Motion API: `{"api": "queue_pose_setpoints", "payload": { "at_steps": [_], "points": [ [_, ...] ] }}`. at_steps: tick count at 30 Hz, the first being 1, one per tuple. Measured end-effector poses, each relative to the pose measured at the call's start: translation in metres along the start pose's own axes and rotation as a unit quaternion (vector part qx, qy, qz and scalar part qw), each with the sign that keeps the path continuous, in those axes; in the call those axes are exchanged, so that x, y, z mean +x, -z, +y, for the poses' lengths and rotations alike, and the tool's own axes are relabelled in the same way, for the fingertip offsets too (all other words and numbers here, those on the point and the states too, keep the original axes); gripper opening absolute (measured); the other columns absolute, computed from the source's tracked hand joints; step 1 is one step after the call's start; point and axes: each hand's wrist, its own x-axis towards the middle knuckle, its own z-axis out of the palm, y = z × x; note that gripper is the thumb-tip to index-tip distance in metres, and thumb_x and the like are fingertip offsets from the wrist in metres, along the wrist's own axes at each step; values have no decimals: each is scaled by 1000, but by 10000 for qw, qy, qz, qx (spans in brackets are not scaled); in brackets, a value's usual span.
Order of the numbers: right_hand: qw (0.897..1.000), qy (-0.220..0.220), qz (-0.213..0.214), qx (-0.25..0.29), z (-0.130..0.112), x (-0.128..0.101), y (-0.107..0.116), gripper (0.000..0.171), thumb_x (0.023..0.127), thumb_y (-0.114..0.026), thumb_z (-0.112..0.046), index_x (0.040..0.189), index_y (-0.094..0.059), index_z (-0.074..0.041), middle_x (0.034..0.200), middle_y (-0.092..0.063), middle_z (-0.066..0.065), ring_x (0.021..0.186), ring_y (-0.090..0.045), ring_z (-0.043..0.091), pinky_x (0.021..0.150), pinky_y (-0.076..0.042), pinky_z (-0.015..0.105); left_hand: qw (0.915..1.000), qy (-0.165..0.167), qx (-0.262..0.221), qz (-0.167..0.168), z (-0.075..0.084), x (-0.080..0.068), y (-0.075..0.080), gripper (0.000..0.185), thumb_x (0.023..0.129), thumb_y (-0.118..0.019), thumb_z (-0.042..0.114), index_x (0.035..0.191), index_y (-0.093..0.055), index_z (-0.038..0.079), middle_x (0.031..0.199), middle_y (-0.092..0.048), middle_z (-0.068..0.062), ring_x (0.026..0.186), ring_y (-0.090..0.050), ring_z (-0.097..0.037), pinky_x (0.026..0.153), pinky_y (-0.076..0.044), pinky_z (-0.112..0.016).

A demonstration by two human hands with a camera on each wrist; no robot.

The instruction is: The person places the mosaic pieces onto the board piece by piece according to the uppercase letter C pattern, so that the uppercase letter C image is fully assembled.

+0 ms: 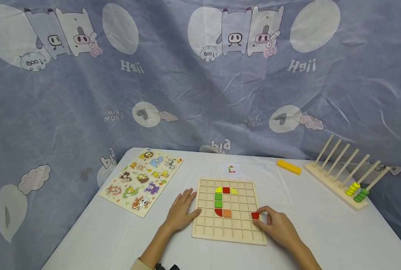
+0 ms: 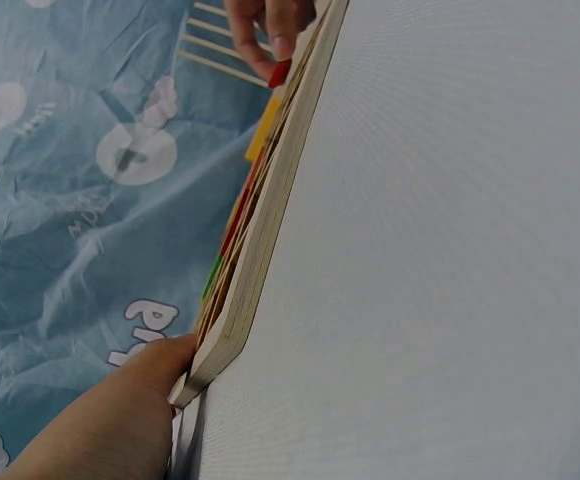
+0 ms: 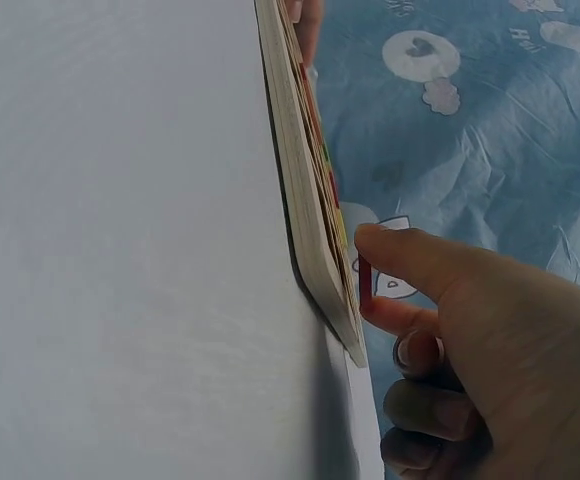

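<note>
A wooden grid board [image 1: 205, 231] lies on the white table, with several coloured tiles set in a C shape: yellow corners, a red square [image 1: 226, 190], green squares [image 1: 218, 200], a red rounded tile [image 1: 219, 212] and an orange square [image 1: 227, 213]. My right hand [image 1: 277, 227] pinches a red tile [image 1: 255, 215] between thumb and index finger over the board's right edge. In the right wrist view this red tile [image 3: 365, 284] shows edge-on. My left hand [image 1: 181, 213] rests at the board's left edge, fingers extended and thumb touching the rim.
A small pattern card [image 1: 232, 170] lies behind the board. To the left is an animal puzzle board [image 1: 142, 182]. At the right stand a yellow block [image 1: 289, 167] and a wooden peg rack [image 1: 335, 187] with yellow and green beads. A printed curtain [image 1: 200, 86] hangs behind the table.
</note>
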Motion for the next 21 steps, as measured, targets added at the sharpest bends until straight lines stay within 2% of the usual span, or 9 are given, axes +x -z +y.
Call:
{"api": "queue_pose_setpoints", "payload": {
  "at_steps": [7, 17, 21],
  "points": [
    [9998, 189, -29, 107, -7, 2, -2, 40, 75, -72, -47, 101, -63, -18, 51, -38, -8, 42, -29, 3, 38, -24, 18, 10000, 14, -4, 30, 0, 1, 1, 68, 88, -49, 53, 140, -40, 11, 147, -31, -8, 137, -21, -22, 112, -13, -40],
    [9992, 310, -151, 187, -24, 8, -11, 37, 75, -73, -45, 100, -62, -21, 51, -39, -9, 41, -33, 3, 38, -27, 18, 9999, -107, 1, 117, 0, -1, 1, 68, 88, -49, 53, 138, -42, 7, 146, -33, -12, 135, -26, -28, 111, -17, -44],
    [9990, 389, -131, 189, -30, 9, -16, 35, 74, -74, -43, 98, -62, -21, 50, -39, -10, 42, -33, 3, 39, -26, 18, 9999, -97, -22, 103, 1, -1, 1, 68, 88, -50, 53, 139, -41, 7, 146, -33, -12, 136, -25, -27, 111, -16, -44]
  ]
}}
